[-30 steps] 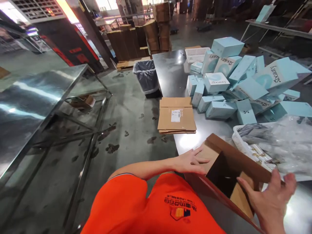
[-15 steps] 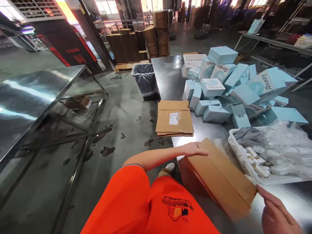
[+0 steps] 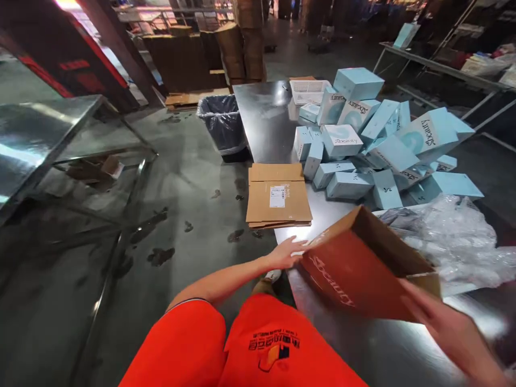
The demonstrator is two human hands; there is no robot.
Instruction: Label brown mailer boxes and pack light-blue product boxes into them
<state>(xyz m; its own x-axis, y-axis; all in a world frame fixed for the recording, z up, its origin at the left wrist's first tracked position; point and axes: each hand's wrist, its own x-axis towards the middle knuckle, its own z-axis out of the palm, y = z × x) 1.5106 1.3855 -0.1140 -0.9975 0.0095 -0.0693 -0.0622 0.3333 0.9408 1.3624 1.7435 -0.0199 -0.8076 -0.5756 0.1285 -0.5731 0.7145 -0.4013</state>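
Note:
A brown cardboard carton (image 3: 358, 274) with white lettering on its side is tilted above the metal table (image 3: 262, 115), its open top showing the inside. My left hand (image 3: 287, 253) is at the carton's left end, fingers against its edge. On the right side, my right hand (image 3: 439, 317) grips the carton's wall near the open rim; it is slightly blurred. Flat folded cartons (image 3: 278, 196) with a white label lie stacked at the table's left edge, beyond my left hand.
Light blue boxes (image 3: 346, 141) are heaped on the table's far right. Clear plastic packaging (image 3: 455, 242) fills a white basket at the right. A lined black bin (image 3: 223, 126) stands left of the table. Another metal table (image 3: 48, 129) is at the far left.
The carton has been turned so that its lettered side and open top now show. My right hand has moved up onto its side, and my left hand has shifted left to its end.

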